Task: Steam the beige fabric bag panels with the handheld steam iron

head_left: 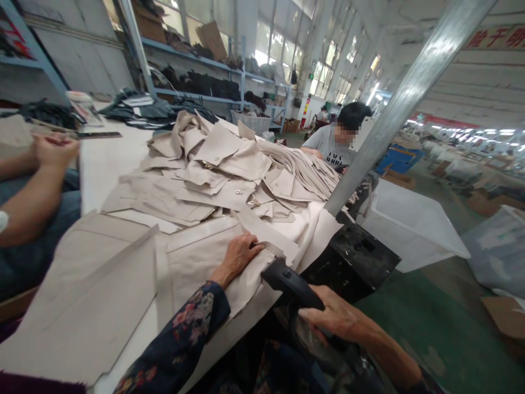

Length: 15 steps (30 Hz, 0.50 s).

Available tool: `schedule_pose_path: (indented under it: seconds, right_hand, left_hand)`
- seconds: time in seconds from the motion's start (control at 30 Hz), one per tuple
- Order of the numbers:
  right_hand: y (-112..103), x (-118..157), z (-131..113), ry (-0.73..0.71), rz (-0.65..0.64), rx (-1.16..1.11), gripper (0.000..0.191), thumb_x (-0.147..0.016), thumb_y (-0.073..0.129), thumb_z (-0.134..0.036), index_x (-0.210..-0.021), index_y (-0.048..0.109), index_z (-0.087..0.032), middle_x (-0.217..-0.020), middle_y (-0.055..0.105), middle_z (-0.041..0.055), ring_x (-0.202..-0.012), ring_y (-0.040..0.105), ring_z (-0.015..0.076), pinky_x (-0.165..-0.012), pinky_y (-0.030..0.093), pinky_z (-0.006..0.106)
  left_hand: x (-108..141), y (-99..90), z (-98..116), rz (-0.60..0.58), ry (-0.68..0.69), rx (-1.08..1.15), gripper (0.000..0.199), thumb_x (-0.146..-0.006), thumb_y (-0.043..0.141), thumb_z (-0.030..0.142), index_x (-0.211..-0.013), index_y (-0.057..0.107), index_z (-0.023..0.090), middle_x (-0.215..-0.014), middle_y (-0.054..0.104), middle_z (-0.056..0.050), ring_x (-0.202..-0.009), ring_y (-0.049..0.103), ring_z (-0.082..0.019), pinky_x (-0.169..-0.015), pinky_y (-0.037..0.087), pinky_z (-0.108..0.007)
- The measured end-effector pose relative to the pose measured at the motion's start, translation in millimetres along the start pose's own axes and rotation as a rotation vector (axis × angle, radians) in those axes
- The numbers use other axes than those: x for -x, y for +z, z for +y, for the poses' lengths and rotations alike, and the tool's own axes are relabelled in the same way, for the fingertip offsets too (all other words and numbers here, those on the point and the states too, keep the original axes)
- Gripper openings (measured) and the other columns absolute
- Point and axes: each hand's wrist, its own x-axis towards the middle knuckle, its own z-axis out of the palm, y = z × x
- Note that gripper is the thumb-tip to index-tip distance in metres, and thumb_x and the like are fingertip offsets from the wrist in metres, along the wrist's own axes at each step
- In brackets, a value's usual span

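My left hand (240,256) lies on a beige fabric panel (197,262) near the table's front edge, its fingers pressed together at the cloth; whether they pinch it is hard to tell. My right hand (334,314) is wrapped round the handle of a black handheld tool (293,282). The tool's flat head touches or nearly touches the fabric edge, just right of my left hand. Behind my hands a heap of beige fabric pieces (221,148) covers the table, some with small metal fasteners. Another large beige panel (98,295) hangs over the front left.
A slanted metal pole (394,120) rises at the table's right edge, by a black box (356,251) and a white bin (410,224). A person's hands (55,148) are at the left. Another person (336,137) sits beyond the heap. Dark fabric (139,109) lies at the back.
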Motion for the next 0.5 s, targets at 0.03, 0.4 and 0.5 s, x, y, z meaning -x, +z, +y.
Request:
schedule_pose_path:
  seconds: [0.03, 0.4, 0.5]
  right_hand:
    - [-1, 1, -2, -0.014, 0.002, 0.016, 0.010, -0.083, 0.051, -0.027, -0.083, 0.051, -0.016, -0.053, 0.054, -0.0045, -0.043, 0.048, 0.0097, -0.041, 0.038, 0.018]
    - [-24, 40, 15, 0.073, 0.262, 0.256, 0.037, -0.076, 0.058, -0.054, -0.085, 0.063, -0.018, -0.066, 0.065, 0.0071, -0.067, 0.063, 0.0241, -0.062, 0.051, 0.029]
    - [-29, 53, 30, 0.116, 0.375, 0.289, 0.044, -0.068, 0.063, -0.057, -0.088, 0.068, -0.018, -0.082, 0.070, 0.0096, -0.088, 0.065, 0.0312, -0.074, 0.053, 0.031]
  left_hand:
    - [0, -1.0, 0, 0.006, 0.003, 0.004, 0.022, -0.083, 0.056, 0.037, -0.076, 0.066, 0.019, -0.075, 0.063, -0.004, -0.071, 0.057, -0.018, -0.067, 0.038, -0.028]
    - [6, -13.2, 11, 0.120, -0.048, 0.072, 0.023, -0.086, 0.055, 0.036, -0.081, 0.070, 0.018, -0.070, 0.064, -0.001, -0.065, 0.058, -0.014, -0.066, 0.044, -0.024]
    - [8, -30.6, 12, 0.273, -0.152, 0.039, 0.030, -0.091, 0.045, 0.031, -0.109, 0.064, 0.016, -0.080, 0.065, -0.004, -0.070, 0.059, -0.016, -0.071, 0.046, -0.028]
